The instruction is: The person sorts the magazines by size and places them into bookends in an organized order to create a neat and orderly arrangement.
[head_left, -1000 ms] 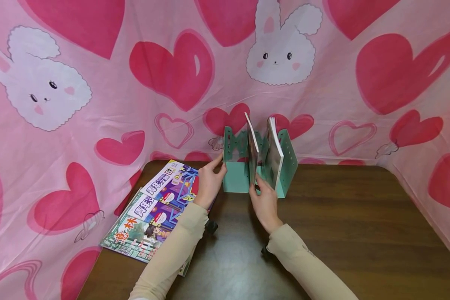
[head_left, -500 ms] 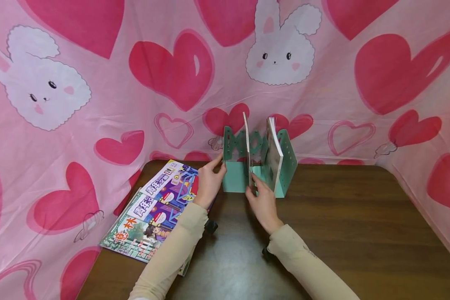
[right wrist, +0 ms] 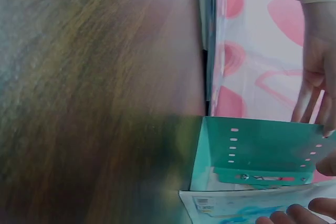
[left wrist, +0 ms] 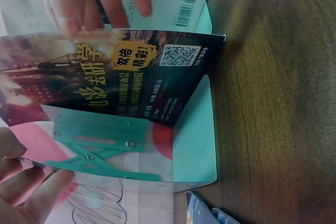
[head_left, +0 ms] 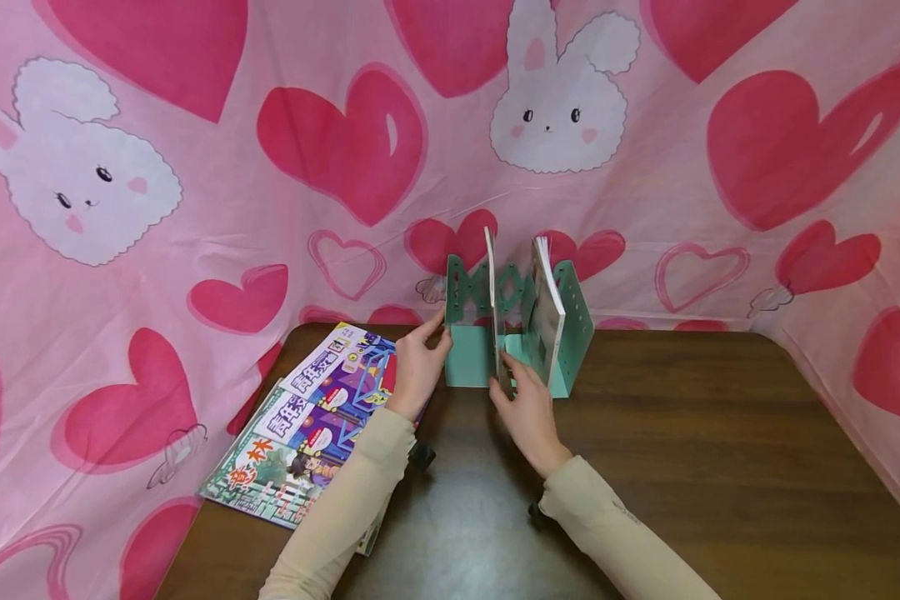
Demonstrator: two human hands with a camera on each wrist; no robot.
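A green expanding book rack stands at the back of the table. My left hand pinches its left end plate, with thumb and fingers on opposite sides in the left wrist view. My right hand holds a thin magazine near its front edge; this magazine stands nearly upright mid-rack. Its dark cover with yellow lettering faces left. Farther right, another white-edged magazine leans against the rack's right end plate. The right fingers lie along the held magazine's right face.
Several magazines lie in an overlapping stack on the left of the brown wooden table, partly under the left forearm. A pink cloth with hearts and rabbits hangs behind and at the sides.
The held magazine has swung slightly left, from leaning to nearly upright, and my right hand has shifted a little left with it. My left hand stays on the end plate.
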